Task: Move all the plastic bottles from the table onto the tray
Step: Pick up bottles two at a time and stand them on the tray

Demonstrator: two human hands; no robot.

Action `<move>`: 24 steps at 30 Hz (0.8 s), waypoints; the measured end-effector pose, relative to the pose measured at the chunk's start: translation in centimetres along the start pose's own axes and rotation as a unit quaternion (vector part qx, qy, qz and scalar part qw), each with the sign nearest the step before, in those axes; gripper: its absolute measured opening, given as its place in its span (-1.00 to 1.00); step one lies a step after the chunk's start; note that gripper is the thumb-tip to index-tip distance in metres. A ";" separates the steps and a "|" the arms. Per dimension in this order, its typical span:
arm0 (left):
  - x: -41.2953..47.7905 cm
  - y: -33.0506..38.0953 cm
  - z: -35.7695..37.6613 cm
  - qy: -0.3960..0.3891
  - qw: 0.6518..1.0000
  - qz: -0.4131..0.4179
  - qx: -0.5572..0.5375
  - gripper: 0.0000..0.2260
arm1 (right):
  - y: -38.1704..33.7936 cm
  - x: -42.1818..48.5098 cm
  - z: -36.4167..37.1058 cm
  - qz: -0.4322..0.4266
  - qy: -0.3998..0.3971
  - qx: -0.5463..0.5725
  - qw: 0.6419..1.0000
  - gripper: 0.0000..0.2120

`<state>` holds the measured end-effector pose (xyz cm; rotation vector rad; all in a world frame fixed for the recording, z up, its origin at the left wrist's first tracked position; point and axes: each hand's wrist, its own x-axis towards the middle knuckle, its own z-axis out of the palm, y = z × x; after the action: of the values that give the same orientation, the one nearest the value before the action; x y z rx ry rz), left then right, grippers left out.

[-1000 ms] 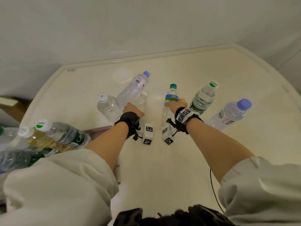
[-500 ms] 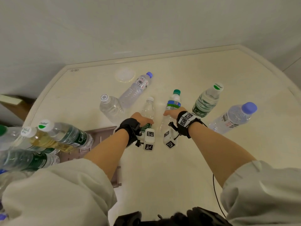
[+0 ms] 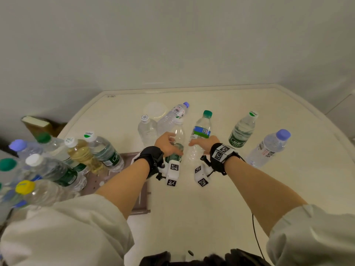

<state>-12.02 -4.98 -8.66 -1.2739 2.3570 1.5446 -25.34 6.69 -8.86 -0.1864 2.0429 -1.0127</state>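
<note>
the left hand (image 3: 167, 144) is closed around a clear bottle with a white cap and a green label (image 3: 177, 139), the fingers wrapped on its middle part, and the bottle stands upright close to the centre of the cream table (image 3: 249, 189). the right hand (image 3: 206, 144) is closed around a bottle with a green cap and a blue label (image 3: 201, 129), holding it just under the label; the thumb shows on the left side of the bottle, the other fingers are hidden behind it. both wrists carry black straps with white marker cubes. the two held bottles are just beside each other but apart. behind the left hand a short clear bottle with a white cap (image 3: 147, 129) stands, and a bottle with a blue cap and a red and white label (image 3: 173, 116) leans next to it. to the right a bottle with a white cap and a dark green label (image 3: 243, 130) stands on the table, and further right a bottle with a purple-blue cap (image 3: 269, 148). the brown tray (image 3: 141, 200) is at the left edge of the table, under the left forearm, and many bottles (image 3: 57, 162) already stand on it close together, among them one with yellow liquid (image 3: 82, 153) and one with a yellow cap (image 3: 36, 191).
</note>
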 end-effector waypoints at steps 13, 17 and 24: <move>-8.2 -1.5 -10.4 0.236 0.963 0.126 -0.028 -0.28 | -7.4 -8.0 6.9 -0.312 0.006 -0.102 0.945 -0.55; -11.0 -3.8 -12.5 0.276 0.951 0.124 -0.064 -0.25 | -7.6 -10.1 10.5 -0.354 0.003 -0.094 0.930 -0.57; -14.6 -8.5 -15.3 0.310 0.943 0.099 -0.074 -0.29 | -7.7 -11.9 16.6 -0.364 -0.010 -0.111 0.924 -0.47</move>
<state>8.89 -9.48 -0.71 -1.8325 2.8514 1.5715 -7.11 -2.87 -1.59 -1.1381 2.0982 -1.1854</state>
